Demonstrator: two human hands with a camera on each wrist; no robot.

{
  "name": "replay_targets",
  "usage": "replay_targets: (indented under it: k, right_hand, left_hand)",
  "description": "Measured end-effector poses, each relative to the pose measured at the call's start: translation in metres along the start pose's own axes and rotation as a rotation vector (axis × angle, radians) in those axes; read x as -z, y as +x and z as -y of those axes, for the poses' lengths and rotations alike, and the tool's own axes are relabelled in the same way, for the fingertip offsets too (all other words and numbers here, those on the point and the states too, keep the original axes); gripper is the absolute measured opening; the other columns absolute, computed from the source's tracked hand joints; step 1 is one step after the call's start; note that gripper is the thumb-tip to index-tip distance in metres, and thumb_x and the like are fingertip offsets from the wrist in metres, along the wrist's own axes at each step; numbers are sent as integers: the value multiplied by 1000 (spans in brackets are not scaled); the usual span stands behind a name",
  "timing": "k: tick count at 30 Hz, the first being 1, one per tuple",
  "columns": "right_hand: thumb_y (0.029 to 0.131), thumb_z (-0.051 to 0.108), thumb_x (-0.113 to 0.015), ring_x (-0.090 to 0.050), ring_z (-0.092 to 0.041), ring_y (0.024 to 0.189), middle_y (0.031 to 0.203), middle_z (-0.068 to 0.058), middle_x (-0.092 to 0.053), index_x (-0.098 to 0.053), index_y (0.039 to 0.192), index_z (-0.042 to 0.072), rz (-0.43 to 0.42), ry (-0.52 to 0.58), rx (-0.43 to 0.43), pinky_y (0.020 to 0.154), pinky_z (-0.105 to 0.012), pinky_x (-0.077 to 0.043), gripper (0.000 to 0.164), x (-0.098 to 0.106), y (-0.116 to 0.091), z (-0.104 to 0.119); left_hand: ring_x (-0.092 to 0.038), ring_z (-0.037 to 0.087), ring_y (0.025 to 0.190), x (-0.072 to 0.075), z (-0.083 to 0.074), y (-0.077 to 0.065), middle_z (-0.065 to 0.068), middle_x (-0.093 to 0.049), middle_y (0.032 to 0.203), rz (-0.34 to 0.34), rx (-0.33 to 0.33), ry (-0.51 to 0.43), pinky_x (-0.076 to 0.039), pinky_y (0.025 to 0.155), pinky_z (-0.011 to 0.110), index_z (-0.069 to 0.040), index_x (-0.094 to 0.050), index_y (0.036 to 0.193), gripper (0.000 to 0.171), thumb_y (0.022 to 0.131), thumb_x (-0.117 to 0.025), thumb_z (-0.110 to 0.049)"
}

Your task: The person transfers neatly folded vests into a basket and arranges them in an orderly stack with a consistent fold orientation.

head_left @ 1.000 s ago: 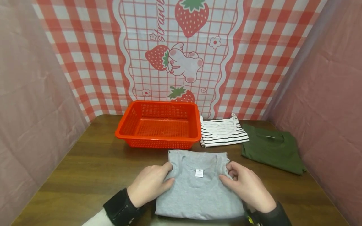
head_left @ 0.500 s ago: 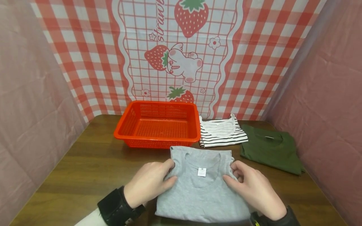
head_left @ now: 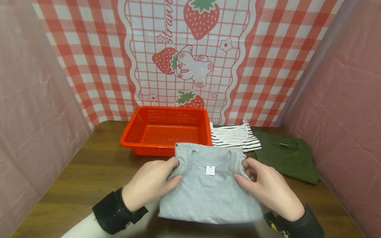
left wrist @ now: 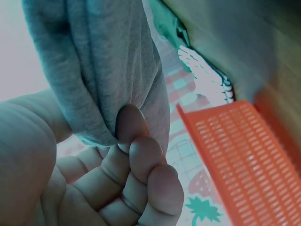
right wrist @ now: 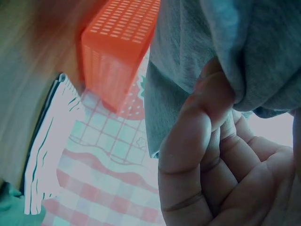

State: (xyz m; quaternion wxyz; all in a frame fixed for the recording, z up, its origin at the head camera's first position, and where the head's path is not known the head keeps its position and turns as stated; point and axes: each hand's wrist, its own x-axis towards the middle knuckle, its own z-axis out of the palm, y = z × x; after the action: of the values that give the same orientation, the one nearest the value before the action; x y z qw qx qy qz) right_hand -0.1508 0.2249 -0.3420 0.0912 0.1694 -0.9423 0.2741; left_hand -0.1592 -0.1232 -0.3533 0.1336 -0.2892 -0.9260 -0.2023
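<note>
A folded grey T-shirt (head_left: 209, 195) with a white neck label is held up between both hands in the head view, its collar end overlapping the front of the red basket. At its left edge my left hand (head_left: 151, 181) pinches the cloth, thumb on top and fingers underneath. My right hand (head_left: 269, 186) pinches the opposite edge the same way. In the left wrist view, fingertips (left wrist: 146, 155) curl up against the grey fabric (left wrist: 108, 56). The right wrist view has curled fingers (right wrist: 186, 150) pressed to the shirt's underside (right wrist: 178, 52).
An orange-red plastic basket (head_left: 165, 145) stands at the back of the wooden table (head_left: 77, 185). To its right lie a folded black-and-white striped shirt (head_left: 235, 140) and a folded dark green shirt (head_left: 285, 158). A red-checked strawberry cloth (head_left: 190, 66) hangs behind.
Both hands have lifted the grey T-shirt and moved it towards the basket. Its far end now overlaps the basket's front and the edge of the striped shirt.
</note>
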Motion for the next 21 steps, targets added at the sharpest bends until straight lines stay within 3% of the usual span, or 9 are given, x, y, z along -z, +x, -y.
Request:
replay_targets:
  k: [11,21]
  right_hand:
    - [100,28,-84,-44,-8,66,76,7,-47,-57,98,20,33,24,29,64,-29,-34,28,7,27,14]
    - [100,31,-84,-41,-9,65,74,7,-44,-58,101,18,36,37,86,63,-30,-32,29,11,53,28]
  left_hand:
    - [-47,7,60,21,9,6,-8,-49,70,-27,1,63,-43,57,24,-10,-67,109,34,92,-93,-23]
    - [-44,9,58,44,21,13,-7,-45,67,-66,-2,99,-40,55,27,-12,-64,104,30,93,-91,-21]
